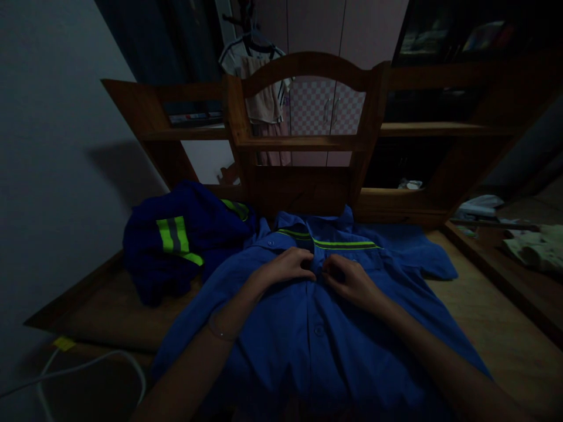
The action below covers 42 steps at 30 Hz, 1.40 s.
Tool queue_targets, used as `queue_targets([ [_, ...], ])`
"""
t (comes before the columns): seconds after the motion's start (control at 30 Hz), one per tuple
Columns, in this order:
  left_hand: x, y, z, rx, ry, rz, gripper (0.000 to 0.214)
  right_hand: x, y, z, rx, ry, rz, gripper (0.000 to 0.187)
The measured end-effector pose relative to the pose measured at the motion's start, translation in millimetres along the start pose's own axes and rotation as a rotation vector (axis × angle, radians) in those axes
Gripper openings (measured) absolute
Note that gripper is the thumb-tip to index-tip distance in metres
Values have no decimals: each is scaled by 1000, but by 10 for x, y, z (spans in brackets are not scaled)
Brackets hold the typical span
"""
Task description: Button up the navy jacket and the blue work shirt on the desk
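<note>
A blue short-sleeved work shirt [281, 328] with yellow-green reflective chest strips lies spread on the wooden desk top, collar at the far end, buttons down its front. My left hand [288, 265] is at the front placket just below the strip, thumb and fingers bent around the edge of the cloth. Opposite it, my right hand [349, 280] pinches at the same placket, its fingertips close to the left ones. Whatever button lies between the fingertips is too dark and small to see. A shirt button [319, 331] shows lower down the placket.
Left of the shirt sits a crumpled dark blue garment [206, 228] with reflective bands. A wooden shelf frame [303, 142] rises along the desk's back edge. A white cable [109, 353] loops at the lower left. Pale cloth [536, 246] lies at the far right.
</note>
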State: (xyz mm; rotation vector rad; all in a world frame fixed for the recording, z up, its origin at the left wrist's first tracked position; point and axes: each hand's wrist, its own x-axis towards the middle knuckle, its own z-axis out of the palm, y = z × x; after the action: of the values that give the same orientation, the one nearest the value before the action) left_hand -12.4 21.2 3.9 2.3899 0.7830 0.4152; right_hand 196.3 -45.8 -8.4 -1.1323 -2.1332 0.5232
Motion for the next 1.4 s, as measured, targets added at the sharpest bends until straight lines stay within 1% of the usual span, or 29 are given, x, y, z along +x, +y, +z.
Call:
queue_targets([
  [0.17,2,43,76,120,52,21,19,2,14,-21,0,10,18,10],
  [0.23,16,75,117,169,104,9,16,0,29,-31,-7,19,18,10],
  [0.3,34,98,164,165,158,-11,15,-5,45,-42,-15,34,17,11],
  [0.37,51,104,200,83,173,-53,14,-13,49,-54,-24,46,13,14],
  [0.43,63,96,209,-63,140,-113,15,-24,34,-67,-34,45,3,15],
  [0.53,76,85,164,-345,91,-166,21,-36,-25,-90,-48,19,-15,14],
  [0.63,90,106,96,-574,95,-189,22,-37,-82,-120,-79,11,-14,10],
  [0.7,103,128,83,-669,94,-210,24,-36,-81,-141,-123,51,17,16],
  [0.77,120,143,106,-702,91,-195,26,-43,-38,-153,-195,119,65,31],
  [0.8,129,146,124,-668,117,-177,27,-49,-5,-151,-237,141,90,40],
  [0.83,136,146,138,-590,173,-159,27,-58,29,-142,-279,147,114,46],
  [0.87,138,141,141,-470,258,-145,26,-68,61,-129,-317,137,134,49],
  [0.93,114,117,83,-148,478,-140,24,-85,101,-97,-369,91,164,45],
  [1.0,22,58,-80,172,670,-177,27,-90,112,-100,-382,65,183,41],
  [1.07,-157,-52,-327,416,767,-274,34,-85,130,-188,-398,98,216,43],
  [1.1,-275,-127,-459,497,771,-347,40,-81,158,-273,-427,141,247,45],
  [1.13,-403,-210,-581,541,737,-428,46,-77,205,-380,-477,195,286,47],
  [1.17,-532,-295,-683,535,656,-501,53,-72,273,-503,-543,248,330,51],
  [1.2,-653,-376,-757,488,535,-541,60,-66,360,-631,-618,291,379,57],
  [1.23,-757,-446,-799,435,421,-543,64,-58,462,-752,-685,296,430,65],
  [1.27,-838,-501,-809,393,327,-520,67,-45,572,-856,-732,262,485,74],
  [1.3,-894,-537,-792,367,260,-481,68,-27,681,-935,-758,204,540,81],
  [1.33,-923,-553,-757,361,227,-436,66,-3,782,-986,-765,124,578,85],
  [1.37,-931,-548,-713,364,211,-392,62,25,868,-1011,-757,41,596,85],
  [1.4,-921,-527,-668,363,202,-353,55,56,934,-1011,-744,-33,592,81],
])
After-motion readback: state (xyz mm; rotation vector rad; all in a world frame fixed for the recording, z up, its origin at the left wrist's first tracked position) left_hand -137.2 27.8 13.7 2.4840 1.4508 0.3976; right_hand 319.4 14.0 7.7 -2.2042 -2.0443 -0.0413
